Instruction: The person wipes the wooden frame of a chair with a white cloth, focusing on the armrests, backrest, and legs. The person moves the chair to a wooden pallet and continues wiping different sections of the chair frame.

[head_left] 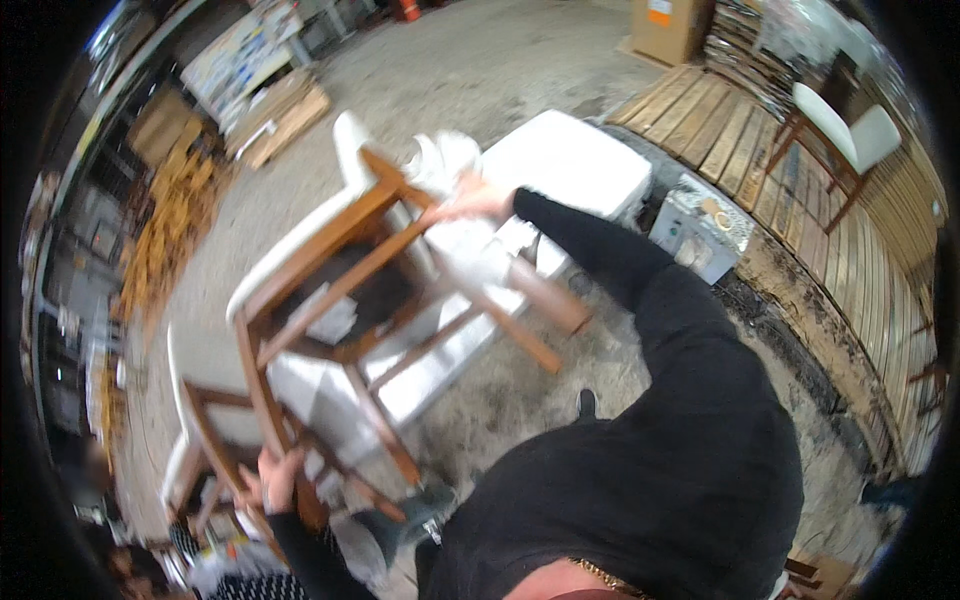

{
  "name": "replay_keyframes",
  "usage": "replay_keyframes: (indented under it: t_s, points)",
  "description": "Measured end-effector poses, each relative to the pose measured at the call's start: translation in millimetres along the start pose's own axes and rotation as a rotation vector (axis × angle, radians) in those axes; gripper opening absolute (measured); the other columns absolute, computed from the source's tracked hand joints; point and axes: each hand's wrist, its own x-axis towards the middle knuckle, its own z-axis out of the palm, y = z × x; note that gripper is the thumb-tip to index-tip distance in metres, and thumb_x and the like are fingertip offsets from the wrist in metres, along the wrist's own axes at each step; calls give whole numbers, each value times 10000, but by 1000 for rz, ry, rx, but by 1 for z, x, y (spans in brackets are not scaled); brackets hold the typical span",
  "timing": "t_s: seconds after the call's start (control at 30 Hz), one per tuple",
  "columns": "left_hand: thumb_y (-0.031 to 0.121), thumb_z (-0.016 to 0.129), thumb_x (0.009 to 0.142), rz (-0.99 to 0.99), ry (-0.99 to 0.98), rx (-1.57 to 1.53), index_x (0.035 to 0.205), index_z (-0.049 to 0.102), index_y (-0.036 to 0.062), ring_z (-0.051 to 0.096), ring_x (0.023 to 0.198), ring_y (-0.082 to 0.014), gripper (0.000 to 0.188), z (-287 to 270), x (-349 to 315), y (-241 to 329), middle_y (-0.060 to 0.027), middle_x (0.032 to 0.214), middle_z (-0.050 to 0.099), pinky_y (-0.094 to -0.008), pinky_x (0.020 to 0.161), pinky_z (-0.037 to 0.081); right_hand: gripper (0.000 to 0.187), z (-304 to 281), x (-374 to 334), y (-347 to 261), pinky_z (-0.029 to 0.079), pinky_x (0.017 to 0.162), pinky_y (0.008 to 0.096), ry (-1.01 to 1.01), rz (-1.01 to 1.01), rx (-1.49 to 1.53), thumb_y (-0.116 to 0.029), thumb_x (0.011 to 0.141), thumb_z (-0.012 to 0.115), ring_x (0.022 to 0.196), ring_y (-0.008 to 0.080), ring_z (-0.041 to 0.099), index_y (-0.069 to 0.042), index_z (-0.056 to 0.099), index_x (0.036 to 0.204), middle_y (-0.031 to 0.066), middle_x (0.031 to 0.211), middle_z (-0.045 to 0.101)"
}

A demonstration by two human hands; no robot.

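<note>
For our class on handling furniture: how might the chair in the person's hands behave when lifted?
The chair is probably stiff, since crossbars join its wooden legs. Its pale, padded-looking seat may give when pressed. Those jutting legs could catch nearby things.

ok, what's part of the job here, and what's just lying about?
Job:
brown wooden chair with white upholstery, in left hand and right hand
white flat surface beneath it

Likely lying about:
brown cardboard box
brown wooden pieces, piled
white-seated brown chair on slatted wooden platform
</note>
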Motion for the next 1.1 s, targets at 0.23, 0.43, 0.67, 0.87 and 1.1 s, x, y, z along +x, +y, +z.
replay_keyframes:
  t_s: [0.23,0.43,0.67,0.87,1.1]
  points:
    - [107,638,784,-137,198,-184,1334,388,-29,603,636,-238,619,42,-12,20,-137,864,584,-356,455,523,121,34,89,84,590,613,325,-581,250,1454,-141,819,673,640,185,700,-21,686,806,87,732,717]
    - [98,660,791,-192,161,3,1301,467,-36,614,726,-220,562,64,-19,35,-117,941,621,-336,589,518,144,7,79,86,555,633,311,-317,259,1375,-68,794,701,677,180,682,50,692,877,108,802,704]
    - [44,679,790,-242,184,9,1228,529,-50,595,783,-183,472,125,-51,42,-86,957,624,-289,691,507,144,-57,131,136,550,617,297,-566,178,1282,-149,840,641,653,173,689,-14,678,803,79,776,712]
    - [78,713,813,-333,296,-30,1214,542,-81,632,871,-256,464,233,-46,108,-159,1018,650,-348,762,540,161,-157,151,192,534,597,278,-540,164,1095,-173,857,649,638,150,679,-20,692,826,62,776,713]
    - [104,638,736,-258,357,-288,1221,416,-31,568,520,-238,550,425,29,256,-124,800,550,-353,430,503,124,-345,181,321,536,669,281,-514,179,1095,-196,866,677,722,132,681,-73,698,867,41,825,716]
